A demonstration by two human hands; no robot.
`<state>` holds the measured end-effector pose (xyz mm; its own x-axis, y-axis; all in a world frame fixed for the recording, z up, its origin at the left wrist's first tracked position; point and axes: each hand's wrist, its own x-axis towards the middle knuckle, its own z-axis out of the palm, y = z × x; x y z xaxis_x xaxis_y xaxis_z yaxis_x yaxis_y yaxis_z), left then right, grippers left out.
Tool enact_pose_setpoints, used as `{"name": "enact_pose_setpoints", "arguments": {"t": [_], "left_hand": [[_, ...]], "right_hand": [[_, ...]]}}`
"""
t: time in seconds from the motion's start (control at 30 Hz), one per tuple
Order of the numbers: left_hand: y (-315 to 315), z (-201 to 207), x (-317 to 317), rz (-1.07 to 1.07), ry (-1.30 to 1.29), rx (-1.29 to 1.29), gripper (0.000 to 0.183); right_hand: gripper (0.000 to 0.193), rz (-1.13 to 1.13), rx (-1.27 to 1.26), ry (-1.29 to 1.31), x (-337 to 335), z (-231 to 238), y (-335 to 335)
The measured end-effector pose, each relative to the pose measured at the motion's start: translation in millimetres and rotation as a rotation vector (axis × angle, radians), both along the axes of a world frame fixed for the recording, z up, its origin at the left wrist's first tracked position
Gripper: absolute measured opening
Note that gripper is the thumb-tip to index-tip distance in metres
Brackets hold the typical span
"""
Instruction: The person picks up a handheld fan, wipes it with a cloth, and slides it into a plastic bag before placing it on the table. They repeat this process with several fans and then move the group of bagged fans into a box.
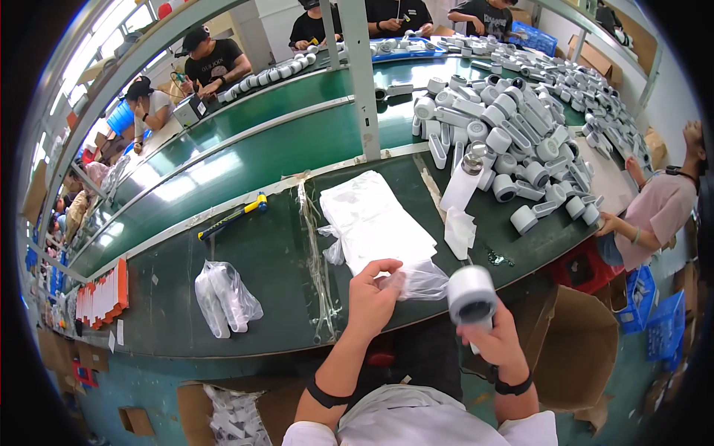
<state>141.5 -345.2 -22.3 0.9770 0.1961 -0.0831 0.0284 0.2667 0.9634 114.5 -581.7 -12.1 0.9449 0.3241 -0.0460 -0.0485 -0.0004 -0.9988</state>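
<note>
My right hand (494, 336) grips the handle of a white handheld device with a round, cup-shaped grey-rimmed head (471, 294); its head points up above my fingers, slightly blurred. My left hand (375, 296) is closed at the near edge of a stack of white sheets or bags (375, 215), pinching a clear plastic bag (424, 281) that spreads toward the device. A bagged pair of white pieces (225, 297) lies farther left on the dark green bench. Beyond my right hand are a crumpled white tissue (460, 232) and a white bottle (462, 182).
A large heap of similar devices (513, 126) covers the far right. A yellow-black hammer (234, 215) and orange-edged cards (104, 296) are on the left. Cardboard boxes (569, 342) stand below the bench. A person in pink (647, 212) stands at right; others work across the green conveyor (245, 152).
</note>
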Motion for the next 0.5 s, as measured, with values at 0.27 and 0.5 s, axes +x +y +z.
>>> {"name": "enact_pose_setpoints", "arguments": {"t": [0.27,0.5], "left_hand": [[-18,-3,13,-0.035,-0.058,0.343,0.020],[-8,8,16,-0.283,0.053,0.261,0.018]], "right_hand": [[0.100,0.340,-0.224,0.248,7,20,-1],[0.083,0.388,-0.364,0.185,32,-5,6]]}}
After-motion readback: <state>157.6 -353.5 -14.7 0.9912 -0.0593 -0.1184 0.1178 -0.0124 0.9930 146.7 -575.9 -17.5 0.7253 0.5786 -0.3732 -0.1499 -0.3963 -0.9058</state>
